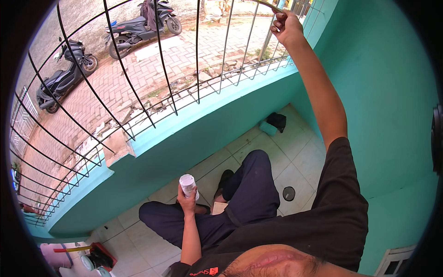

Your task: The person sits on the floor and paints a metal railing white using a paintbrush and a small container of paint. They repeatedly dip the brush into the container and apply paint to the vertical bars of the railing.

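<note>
My left hand (186, 201) is wrapped round a white, ridged, cup-like container (188, 183), held upright above my left leg. What is inside it cannot be made out. My right arm reaches up and far forward to the window grille (197, 55). Up there the fingers of my right hand (288, 28) are closed on a thin dark stick (270, 5), which runs out of the picture at the top. The grille's bars look black on the left and greyer towards my right hand.
A low teal wall (184, 143) carries the grille, and another teal wall (383, 115) rises on my right. On the tiled floor lie a black-and-teal bundle (273, 123), a round dark lid-like disc (289, 194) and a red dustpan (102, 256). Outside stand two motorbikes (138, 30).
</note>
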The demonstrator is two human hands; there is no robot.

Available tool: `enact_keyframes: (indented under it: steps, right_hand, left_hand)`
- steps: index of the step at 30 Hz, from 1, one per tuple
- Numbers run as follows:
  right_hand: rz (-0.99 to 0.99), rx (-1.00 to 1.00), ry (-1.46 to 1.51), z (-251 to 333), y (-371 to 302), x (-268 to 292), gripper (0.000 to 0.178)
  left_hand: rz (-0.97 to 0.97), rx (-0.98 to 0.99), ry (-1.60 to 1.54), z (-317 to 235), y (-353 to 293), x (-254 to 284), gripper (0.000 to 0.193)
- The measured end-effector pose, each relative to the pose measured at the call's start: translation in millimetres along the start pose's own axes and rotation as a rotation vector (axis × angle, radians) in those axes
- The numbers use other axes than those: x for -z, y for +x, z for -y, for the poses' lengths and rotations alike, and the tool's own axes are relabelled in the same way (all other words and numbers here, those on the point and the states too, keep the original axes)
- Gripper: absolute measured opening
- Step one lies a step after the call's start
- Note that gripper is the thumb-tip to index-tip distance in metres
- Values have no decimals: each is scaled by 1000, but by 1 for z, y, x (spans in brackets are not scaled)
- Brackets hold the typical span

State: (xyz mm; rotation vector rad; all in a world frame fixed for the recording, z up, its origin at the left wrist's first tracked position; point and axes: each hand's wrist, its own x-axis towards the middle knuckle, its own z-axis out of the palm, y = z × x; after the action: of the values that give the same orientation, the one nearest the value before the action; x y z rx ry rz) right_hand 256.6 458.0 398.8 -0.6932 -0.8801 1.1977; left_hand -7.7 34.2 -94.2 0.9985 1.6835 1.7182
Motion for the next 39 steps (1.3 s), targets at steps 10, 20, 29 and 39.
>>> enact_keyframes:
  steps: [10, 20, 29, 39]
  right_hand:
    - [21, -94, 82, 21, 12, -13, 29]
    - [106, -87, 94, 1, 11, 6, 39]
    - [-68, -110, 108, 31, 3, -20, 34]
    - [-49, 445, -91, 12, -50, -16, 24]
  left_hand:
    - [5, 14, 2, -2, -1, 2, 56]
    - [26, 15, -27, 4, 1, -1, 56]
    - [19, 3, -14, -1, 0, 2, 51]
    - [8, 23, -10, 3, 0, 3, 57]
